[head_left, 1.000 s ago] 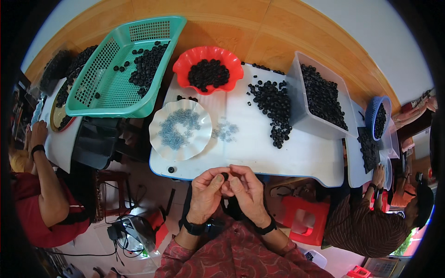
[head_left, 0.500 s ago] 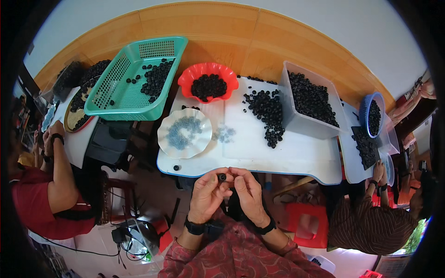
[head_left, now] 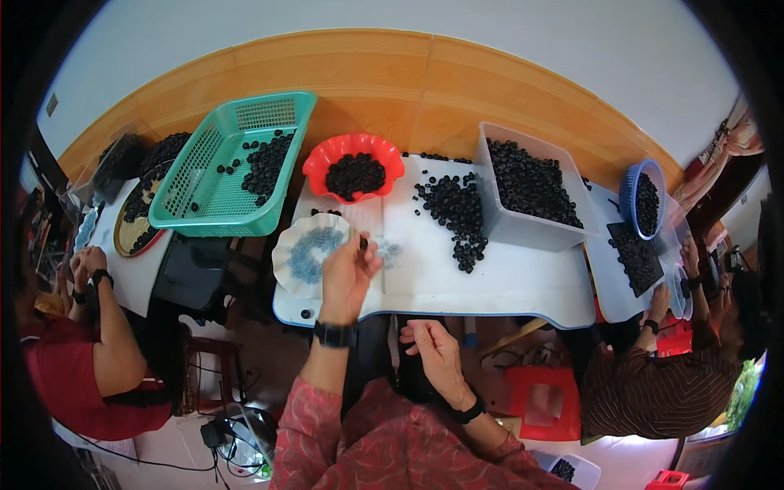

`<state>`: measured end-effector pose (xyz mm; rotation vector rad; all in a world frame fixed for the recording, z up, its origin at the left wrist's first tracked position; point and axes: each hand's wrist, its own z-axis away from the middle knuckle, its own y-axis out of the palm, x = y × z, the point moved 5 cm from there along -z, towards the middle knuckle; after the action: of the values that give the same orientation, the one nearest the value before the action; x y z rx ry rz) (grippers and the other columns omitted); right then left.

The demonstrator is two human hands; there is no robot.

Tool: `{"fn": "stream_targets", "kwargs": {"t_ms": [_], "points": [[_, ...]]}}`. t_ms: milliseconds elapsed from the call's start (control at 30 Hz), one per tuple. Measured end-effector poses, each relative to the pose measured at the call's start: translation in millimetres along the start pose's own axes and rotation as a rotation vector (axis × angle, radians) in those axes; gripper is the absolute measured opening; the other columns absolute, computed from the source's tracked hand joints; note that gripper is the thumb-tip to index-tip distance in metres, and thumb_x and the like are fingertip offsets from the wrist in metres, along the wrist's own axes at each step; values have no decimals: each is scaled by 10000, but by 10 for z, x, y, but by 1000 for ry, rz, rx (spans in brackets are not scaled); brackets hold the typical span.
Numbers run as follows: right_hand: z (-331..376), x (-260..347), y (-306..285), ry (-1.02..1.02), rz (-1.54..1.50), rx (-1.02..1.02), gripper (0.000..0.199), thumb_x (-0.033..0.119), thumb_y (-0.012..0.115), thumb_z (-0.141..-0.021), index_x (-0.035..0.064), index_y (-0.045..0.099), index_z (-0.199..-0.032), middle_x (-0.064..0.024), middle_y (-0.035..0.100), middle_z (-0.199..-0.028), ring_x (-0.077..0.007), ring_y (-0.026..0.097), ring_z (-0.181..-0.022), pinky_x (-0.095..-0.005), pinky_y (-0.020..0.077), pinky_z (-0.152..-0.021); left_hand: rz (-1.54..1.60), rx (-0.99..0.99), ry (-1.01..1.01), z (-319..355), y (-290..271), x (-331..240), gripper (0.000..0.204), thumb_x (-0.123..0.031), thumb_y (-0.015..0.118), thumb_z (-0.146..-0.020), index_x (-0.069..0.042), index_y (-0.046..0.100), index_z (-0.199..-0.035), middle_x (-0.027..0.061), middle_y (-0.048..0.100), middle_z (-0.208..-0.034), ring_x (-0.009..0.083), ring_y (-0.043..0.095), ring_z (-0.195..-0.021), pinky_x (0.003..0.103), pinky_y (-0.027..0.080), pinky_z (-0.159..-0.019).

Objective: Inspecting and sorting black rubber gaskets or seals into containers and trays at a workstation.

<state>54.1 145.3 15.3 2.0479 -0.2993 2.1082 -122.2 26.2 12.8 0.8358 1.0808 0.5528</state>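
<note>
Our left hand [head_left: 347,273] is raised over the white table [head_left: 506,282], fingers pinched shut on a small dark piece [head_left: 363,242] held at its tip, just beside the white scalloped dish [head_left: 286,261] of pale blue bits at its nine o'clock; our right hand [head_left: 433,351] hangs below the table edge, at five o'clock from the left, fingers loosely curled, and we cannot tell whether it holds anything; to place the piece well, we judge we should keep the pinch light and lower it close before letting go, so it does not roll; at twelve o'clock sits the red bowl [head_left: 314,163] of dark pieces; a loose heap [head_left: 453,208] lies at two o'clock beside the clear bin [head_left: 523,233].
</note>
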Motion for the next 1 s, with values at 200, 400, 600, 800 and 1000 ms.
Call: {"fn": "stream_targets", "kwargs": {"t_ms": [200,400,600,800,1000], "points": [[-3,-92,-86,5,20,-32,303,235,491,-1005,-34,593,-1101,-116,665,-998,-148,652,-869,-245,526,-690,-24,-24,128,-825,203,-375,313,-284,561,-965,25,560,-1011,92,610,-910,208,636,-899,359,545,-829],[-12,-193,-197,38,32,-73,278,214,511,-994,-32,590,-1096,-112,666,-983,-141,653,-860,-245,525,-697,-132,13,102,-692,75,-280,247,-215,591,-944,30,585,-981,92,633,-862,202,639,-819,396,565,-773],[-85,-357,-169,-17,63,-48,170,119,574,-944,-18,595,-1043,-100,652,-927,-139,650,-825,-253,515,-685,-725,-56,152,-31,-81,126,206,-166,626,-913,36,631,-952,69,636,-777,107,577,-551,263,515,-504],[-350,-133,-319,-317,412,-200,86,9,614,-852,-8,606,-935,-151,600,-831,-274,616,-719,-341,482,-620,-701,-74,62,354,-325,525,203,-162,627,-919,37,635,-953,65,634,-791,90,564,-557,242,517,-498],[-708,-57,-774,-381,740,-448,175,19,598,-842,4,586,-1016,-180,574,-904,-334,595,-734,-409,486,-653,-683,-68,59,497,-359,631,218,-159,616,-929,43,630,-1013,87,647,-849,81,579,-586,234,526,-524]]}}
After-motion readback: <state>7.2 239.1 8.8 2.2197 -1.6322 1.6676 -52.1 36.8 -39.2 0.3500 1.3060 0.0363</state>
